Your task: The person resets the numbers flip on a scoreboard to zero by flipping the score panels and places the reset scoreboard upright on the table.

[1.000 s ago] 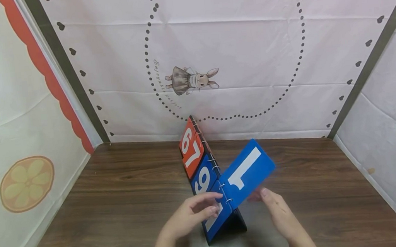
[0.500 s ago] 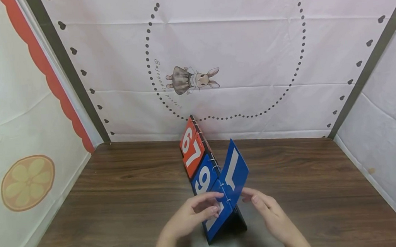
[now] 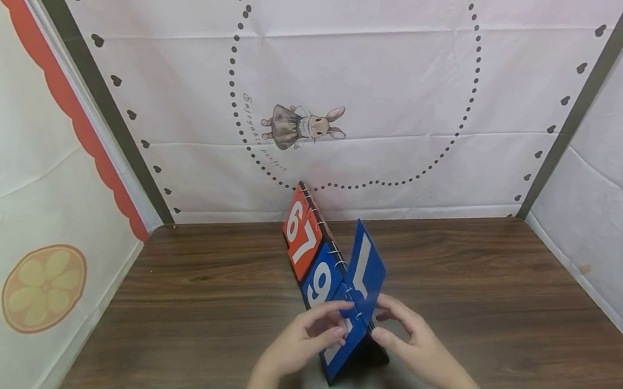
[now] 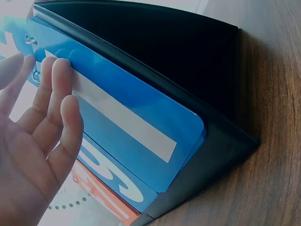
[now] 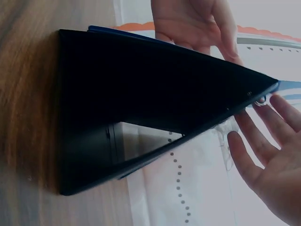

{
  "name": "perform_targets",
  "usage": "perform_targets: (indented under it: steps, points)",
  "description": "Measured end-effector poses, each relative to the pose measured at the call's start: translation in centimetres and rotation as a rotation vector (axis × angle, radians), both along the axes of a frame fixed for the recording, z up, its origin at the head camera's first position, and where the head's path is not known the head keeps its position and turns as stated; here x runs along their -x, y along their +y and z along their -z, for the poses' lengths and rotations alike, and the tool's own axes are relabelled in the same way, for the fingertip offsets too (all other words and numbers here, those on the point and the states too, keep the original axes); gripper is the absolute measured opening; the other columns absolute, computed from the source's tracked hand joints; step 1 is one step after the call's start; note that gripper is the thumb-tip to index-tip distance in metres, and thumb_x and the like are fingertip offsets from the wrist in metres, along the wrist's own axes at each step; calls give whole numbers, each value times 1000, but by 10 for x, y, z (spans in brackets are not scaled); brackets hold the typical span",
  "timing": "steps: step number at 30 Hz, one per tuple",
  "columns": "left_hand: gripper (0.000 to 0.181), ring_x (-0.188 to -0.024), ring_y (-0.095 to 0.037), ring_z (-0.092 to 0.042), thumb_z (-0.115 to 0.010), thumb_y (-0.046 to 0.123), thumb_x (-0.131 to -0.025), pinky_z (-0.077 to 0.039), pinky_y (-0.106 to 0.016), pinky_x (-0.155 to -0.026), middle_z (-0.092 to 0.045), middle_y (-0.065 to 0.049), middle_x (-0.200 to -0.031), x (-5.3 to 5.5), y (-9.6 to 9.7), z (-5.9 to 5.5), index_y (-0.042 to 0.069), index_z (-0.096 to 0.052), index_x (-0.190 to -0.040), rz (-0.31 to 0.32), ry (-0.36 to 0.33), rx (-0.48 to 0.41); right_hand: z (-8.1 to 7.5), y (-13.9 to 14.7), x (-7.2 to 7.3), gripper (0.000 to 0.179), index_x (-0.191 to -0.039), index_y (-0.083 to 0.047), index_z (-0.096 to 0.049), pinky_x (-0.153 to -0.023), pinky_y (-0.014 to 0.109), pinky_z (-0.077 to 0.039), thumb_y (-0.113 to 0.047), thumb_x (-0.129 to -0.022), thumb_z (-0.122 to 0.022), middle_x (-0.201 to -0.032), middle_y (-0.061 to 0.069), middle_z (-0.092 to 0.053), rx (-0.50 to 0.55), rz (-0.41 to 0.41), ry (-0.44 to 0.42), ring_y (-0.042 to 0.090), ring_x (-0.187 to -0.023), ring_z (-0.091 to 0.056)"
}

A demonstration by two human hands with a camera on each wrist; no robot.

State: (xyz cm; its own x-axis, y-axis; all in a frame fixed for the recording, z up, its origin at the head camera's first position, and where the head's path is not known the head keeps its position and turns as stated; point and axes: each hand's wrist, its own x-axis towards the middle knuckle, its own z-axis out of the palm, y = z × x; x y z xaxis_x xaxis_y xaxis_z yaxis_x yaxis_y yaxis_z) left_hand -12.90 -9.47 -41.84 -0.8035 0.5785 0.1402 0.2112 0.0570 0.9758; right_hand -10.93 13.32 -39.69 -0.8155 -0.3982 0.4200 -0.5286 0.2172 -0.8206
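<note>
A tabletop flip scoreboard stands as a tent on a black folding stand [image 3: 372, 356], its ring-bound number cards along the top edge. One blue card [image 3: 368, 266] with a white bar-shaped digit is lifted upright from the rings. Another blue card [image 4: 122, 101] with a white digit lies on the left slope. My left hand [image 3: 300, 341] has its loosely bent fingertips on this lower card near the rings. To the right of the lifted card is my right hand [image 3: 423, 345], fingers spread and slightly bent, fingertips close by its lower edge and the rings [image 5: 261, 100].
Farther along the scoreboard are another blue card [image 3: 321, 282] and red cards [image 3: 303, 239] with white digits. Everything rests on a dark wood-grain table [image 3: 204, 300]. A printed white cloth [image 3: 392, 102] hangs behind it, with more cloth at both sides.
The lifted blue card has swung from leaning far right to nearly upright. My right hand has moved left with it, toward the rings. The left hand has stayed in place.
</note>
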Motion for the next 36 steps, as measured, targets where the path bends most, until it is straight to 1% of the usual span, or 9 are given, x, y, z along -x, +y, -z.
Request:
perform_targets:
  steps: [2,4,7,10,20,25,30,34,36]
  points:
    - [38,-92,-23,-59,-53,20,-95,-50,-31,-83,-58,-10,-100,0,0,0,13,-48,-132,-3,0,5,2,-4,-1,43,-131,-17,-50,-87,37,-44,-6,-90,-58,-128,0,-54,-25,62,-1,13,-107,-52]
    - [38,-91,-23,-59,-53,19,-95,-50,-31,-83,-58,-11,-100,0,0,0,12,-48,-132,0,5,5,4,-7,-1,45,-130,-18,-51,-86,36,-45,-8,-88,-62,-127,-2,-54,-29,102,21,13,-105,-53]
    - [38,-90,-22,-58,-53,18,-95,-50,-31,-82,-58,-10,-99,1,0,1,11,-48,-132,3,12,5,6,-10,-1,46,-129,-15,-52,-83,33,-46,-5,-86,-64,-125,0,-56,-13,121,94,13,-104,-53]
    - [37,-89,-21,-58,-53,17,-95,-50,-32,-81,-58,-10,-99,1,1,1,11,-48,-132,5,22,2,8,-12,0,46,-128,-12,-54,-81,32,-47,0,-84,-64,-122,2,-58,5,122,151,14,-104,-53]
    - [36,-90,-19,-58,-51,18,-96,-50,-30,-81,-57,-10,-99,2,0,2,11,-49,-131,2,13,15,9,-14,3,42,-127,-8,-56,-79,32,-48,2,-86,-61,-125,5,-57,-25,116,210,15,-107,-51]
    - [36,-90,-19,-59,-51,16,-96,-50,-30,-81,-56,-11,-101,3,0,1,10,-47,-131,19,6,4,7,-12,1,42,-129,-13,-54,-85,32,-46,-1,-90,-57,-130,1,-54,-67,93,195,15,-113,-49]
    - [35,-94,-22,-60,-51,18,-96,-49,-31,-85,-57,-13,-107,2,-3,0,7,-47,-129,29,-49,-7,4,-13,-1,41,-131,-17,-53,-91,34,-43,-3,-92,-54,-135,0,-50,-103,65,186,15,-116,-46]
    - [45,-97,-22,-60,-54,22,-94,-49,-35,-86,-56,-14,-117,0,-4,0,6,-40,-134,-1,-117,-16,4,-14,-3,40,-129,-18,-55,-89,36,-43,-5,-92,-55,-134,-1,-50,-121,79,187,15,-115,-46]
    - [51,-96,-23,-62,-57,23,-93,-49,-37,-85,-56,-16,-119,-2,-3,-1,5,-37,-136,-29,-125,-30,3,-14,-3,38,-128,-18,-56,-89,38,-43,-6,-92,-55,-133,-2,-51,-130,85,184,16,-114,-46]
